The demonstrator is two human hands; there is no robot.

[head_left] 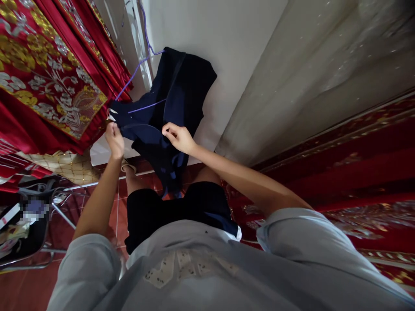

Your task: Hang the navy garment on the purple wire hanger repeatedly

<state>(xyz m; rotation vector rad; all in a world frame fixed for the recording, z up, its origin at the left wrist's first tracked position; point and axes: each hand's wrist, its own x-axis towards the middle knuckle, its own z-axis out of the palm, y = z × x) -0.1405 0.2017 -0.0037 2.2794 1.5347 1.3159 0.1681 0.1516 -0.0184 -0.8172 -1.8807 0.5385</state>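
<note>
A dark navy jacket-like garment [191, 86] hangs in front of me on a thin purple wire hanger [132, 75]. My left hand [115, 139] pinches the garment's edge at its left end, close to a small white patch. Farther right, my right hand [180, 137] has thumb and fingers closed on the front edge. Between the two hands the cloth edge runs in a shallow curve. The lower part of the garment drops in folds toward my legs. What lies inside each pinch is mostly covered by the fingers.
Red embroidered drapery [55, 73] hangs at the left beside a white metal post [142, 47]. A black chair [35, 233] holding assorted items stands lower left on red floor tiles [121, 216]. Sheer greyish fabric [292, 82] and red ornate cloth [340, 172] fill the right side.
</note>
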